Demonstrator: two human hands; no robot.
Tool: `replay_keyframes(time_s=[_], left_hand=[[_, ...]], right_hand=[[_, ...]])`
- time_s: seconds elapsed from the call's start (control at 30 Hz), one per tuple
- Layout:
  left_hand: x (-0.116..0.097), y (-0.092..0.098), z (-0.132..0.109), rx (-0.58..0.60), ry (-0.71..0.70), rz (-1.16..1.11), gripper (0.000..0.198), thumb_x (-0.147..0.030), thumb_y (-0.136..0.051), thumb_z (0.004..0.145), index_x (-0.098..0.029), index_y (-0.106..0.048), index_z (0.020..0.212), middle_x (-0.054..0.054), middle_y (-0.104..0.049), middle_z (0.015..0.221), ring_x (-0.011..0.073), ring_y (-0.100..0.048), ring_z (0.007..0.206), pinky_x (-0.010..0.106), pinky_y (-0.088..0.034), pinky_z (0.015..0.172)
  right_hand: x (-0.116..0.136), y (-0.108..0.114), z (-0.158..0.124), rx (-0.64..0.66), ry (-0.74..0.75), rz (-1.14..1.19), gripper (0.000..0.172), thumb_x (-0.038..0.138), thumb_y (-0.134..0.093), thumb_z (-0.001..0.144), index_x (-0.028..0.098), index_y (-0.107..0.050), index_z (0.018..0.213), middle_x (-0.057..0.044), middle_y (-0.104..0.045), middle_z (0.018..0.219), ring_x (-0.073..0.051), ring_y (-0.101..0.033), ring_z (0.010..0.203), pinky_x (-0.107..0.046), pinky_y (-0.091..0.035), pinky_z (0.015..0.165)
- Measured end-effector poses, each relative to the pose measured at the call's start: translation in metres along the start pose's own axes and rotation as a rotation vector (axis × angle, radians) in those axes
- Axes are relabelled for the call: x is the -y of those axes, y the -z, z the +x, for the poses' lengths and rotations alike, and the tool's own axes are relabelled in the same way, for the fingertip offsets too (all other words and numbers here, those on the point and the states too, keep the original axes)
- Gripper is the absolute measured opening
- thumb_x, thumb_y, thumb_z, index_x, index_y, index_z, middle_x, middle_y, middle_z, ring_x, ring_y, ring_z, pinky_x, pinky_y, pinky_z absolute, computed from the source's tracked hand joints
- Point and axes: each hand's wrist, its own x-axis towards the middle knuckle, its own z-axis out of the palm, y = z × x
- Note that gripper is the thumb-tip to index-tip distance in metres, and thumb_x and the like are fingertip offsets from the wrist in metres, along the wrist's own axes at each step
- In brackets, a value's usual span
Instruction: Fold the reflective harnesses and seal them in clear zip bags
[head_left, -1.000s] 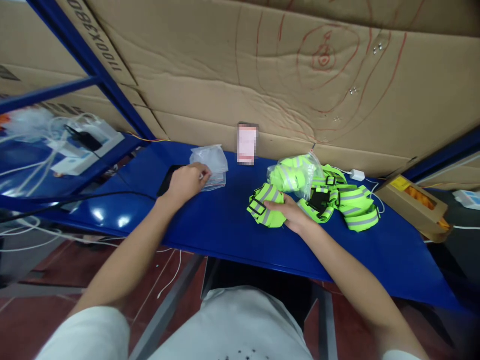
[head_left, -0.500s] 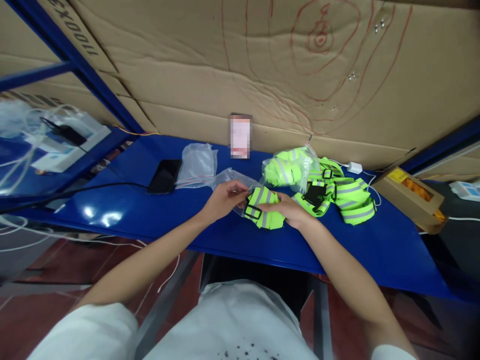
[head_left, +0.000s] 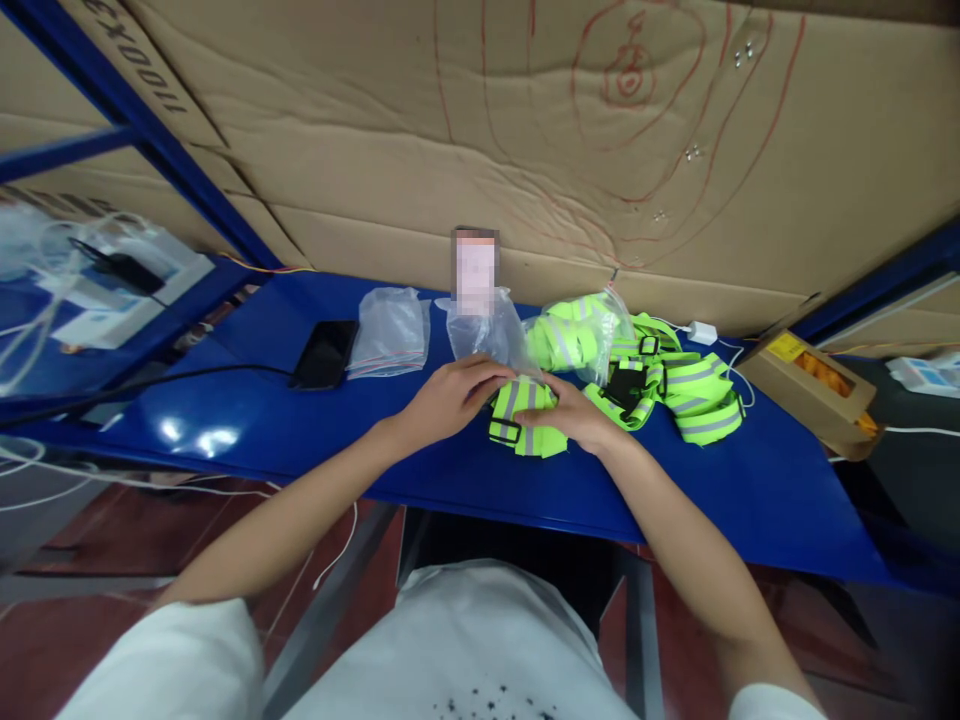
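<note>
My right hand (head_left: 574, 412) is closed on a folded neon-yellow reflective strap bundle (head_left: 541, 440) with grey stripes and a black buckle. At the bundle's far left edge, my left hand (head_left: 465, 395) is closed, fingers together, at the mouth of a clear plastic bag (head_left: 484, 335). That bag stretches away from me behind the bundle, its near edge by my fingertips. Just beyond my right hand lies another reflective bundle (head_left: 566, 340) inside a clear zip bag. Loose reflective straps (head_left: 697, 395) with black buckles are heaped to its right.
Flat clear zip bags (head_left: 390, 335) lie left of my hands, beside a black phone (head_left: 324, 353). A pixelated upright device (head_left: 475, 270) leans against the cardboard wall (head_left: 360, 130). On the right stand a brown carton (head_left: 814, 390) and a white charger (head_left: 702, 332) with its cable.
The clear bag has swung from lying leftward to pointing away from me, behind the strap bundle. My left hand has moved across the bundle's far edge; my right hand keeps its hold.
</note>
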Motion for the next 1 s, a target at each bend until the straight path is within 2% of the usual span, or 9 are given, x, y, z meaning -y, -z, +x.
replay_keyframes(time_s=[0.23,0.33,0.4,0.43,0.53,0.6,0.73,0.83,1.0], left_hand=[[-0.003,-0.008,-0.018,-0.013,-0.199,0.182,0.027,-0.028,-0.053,0.102,-0.026,-0.073,0.119,0.010,-0.073,0.106,0.0245,-0.067,0.099,0.041,-0.050,0.094],[0.002,-0.018,-0.028,-0.288,-0.066,0.015,0.025,-0.033,-0.073,0.091,-0.028,-0.072,0.115,0.008,-0.071,0.114,0.0258,-0.065,0.110,0.042,-0.048,0.101],[0.006,-0.023,-0.031,-0.538,0.115,-0.315,0.048,-0.040,-0.085,0.081,-0.031,-0.065,0.124,0.008,-0.065,0.129,0.0264,-0.060,0.122,0.042,-0.048,0.104],[0.008,-0.025,-0.030,-0.568,0.208,-0.540,0.059,-0.046,-0.086,0.079,-0.032,-0.060,0.131,0.008,-0.062,0.136,0.0267,-0.059,0.126,0.041,-0.049,0.105],[0.005,-0.034,-0.022,-0.313,0.416,-1.114,0.075,-0.061,-0.083,0.077,-0.029,-0.056,0.139,0.009,-0.062,0.140,0.0293,-0.060,0.129,0.042,-0.050,0.105],[-0.001,-0.043,-0.014,-0.233,0.488,-1.217,0.073,-0.053,-0.089,0.073,-0.024,-0.062,0.134,0.010,-0.067,0.135,0.0300,-0.061,0.129,0.039,-0.049,0.107],[-0.015,-0.065,-0.006,-0.363,0.575,-1.278,0.062,-0.035,-0.089,0.077,-0.025,-0.064,0.132,0.006,-0.072,0.125,0.0274,-0.065,0.123,0.038,-0.051,0.106],[-0.020,-0.074,-0.009,-0.402,0.574,-1.308,0.061,-0.035,-0.087,0.080,-0.026,-0.062,0.135,0.006,-0.073,0.124,0.0266,-0.066,0.123,0.038,-0.052,0.105],[-0.017,-0.074,-0.013,-0.360,0.644,-1.369,0.063,-0.030,-0.087,0.080,-0.029,-0.058,0.136,0.003,-0.074,0.118,0.0234,-0.069,0.116,0.036,-0.054,0.099]], right_hand=[[-0.002,-0.003,0.002,-0.114,-0.048,0.156,0.062,0.035,-0.094,0.058,0.024,-0.075,0.116,-0.002,-0.078,0.108,-0.024,-0.071,0.103,-0.041,-0.051,0.103],[0.002,-0.003,0.000,-0.130,-0.003,0.137,0.061,0.037,-0.093,0.060,0.025,-0.075,0.117,-0.001,-0.078,0.112,-0.025,-0.070,0.108,-0.041,-0.051,0.104],[0.006,-0.002,-0.003,-0.108,0.027,0.127,0.061,0.037,-0.092,0.062,0.026,-0.074,0.119,-0.001,-0.077,0.114,-0.025,-0.070,0.112,-0.041,-0.050,0.106],[0.008,-0.003,-0.004,-0.090,0.040,0.117,0.062,0.038,-0.092,0.063,0.026,-0.073,0.120,-0.001,-0.077,0.116,-0.025,-0.069,0.114,-0.040,-0.049,0.107],[0.010,-0.006,-0.006,-0.041,0.091,0.061,0.063,0.038,-0.091,0.064,0.027,-0.071,0.124,-0.001,-0.075,0.122,-0.025,-0.066,0.119,-0.039,-0.049,0.107],[0.009,-0.009,-0.006,-0.084,0.114,0.026,0.065,0.038,-0.090,0.065,0.026,-0.069,0.124,-0.002,-0.073,0.123,-0.025,-0.065,0.118,-0.038,-0.049,0.105],[0.001,-0.012,-0.001,-0.278,0.031,0.062,0.071,0.038,-0.093,0.057,0.026,-0.063,0.121,-0.001,-0.071,0.117,-0.024,-0.067,0.109,-0.038,-0.052,0.098],[-0.003,-0.012,0.003,-0.296,-0.071,0.185,0.073,0.035,-0.093,0.052,0.027,-0.062,0.117,0.000,-0.072,0.107,-0.024,-0.070,0.098,-0.038,-0.056,0.088],[-0.008,-0.017,0.003,-0.393,-0.086,0.167,0.066,0.033,-0.089,0.053,0.026,-0.060,0.112,0.002,-0.070,0.092,-0.023,-0.068,0.084,-0.038,-0.056,0.079]])
